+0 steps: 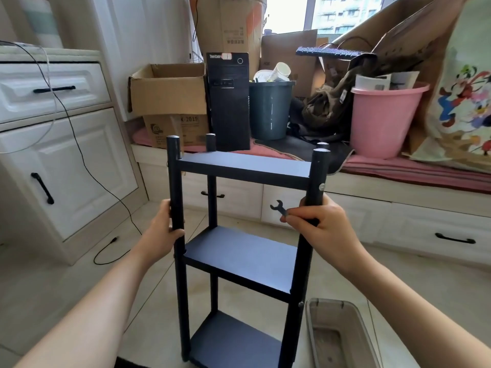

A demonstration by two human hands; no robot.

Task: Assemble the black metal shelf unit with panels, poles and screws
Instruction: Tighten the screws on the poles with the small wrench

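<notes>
While a person steadies it on the tiled floor, the black shelf unit stands upright with three panels fitted.
Hidden: the unit's feet and the lowest panel's near edge run off the bottom of the frame; the far right pole shows only its cap behind the near one.
Shelf: top panel, middle panel and bottom panel sit level between four round black poles, whose tops rise above the top panel; a silver screw head shows on the near right pole.
Left hand: the left hand is wrapped around the near left pole, between the top and middle panels.
Right hand: the right hand grips the near right pole and pinches a small black spanner against it.
Writing: a black computer tower on the window seat reads "ThinkCentre", partly covered; a cardboard box shows "2019".
Nearby: a clear plastic tub sits on the floor just right of the unit.
</notes>
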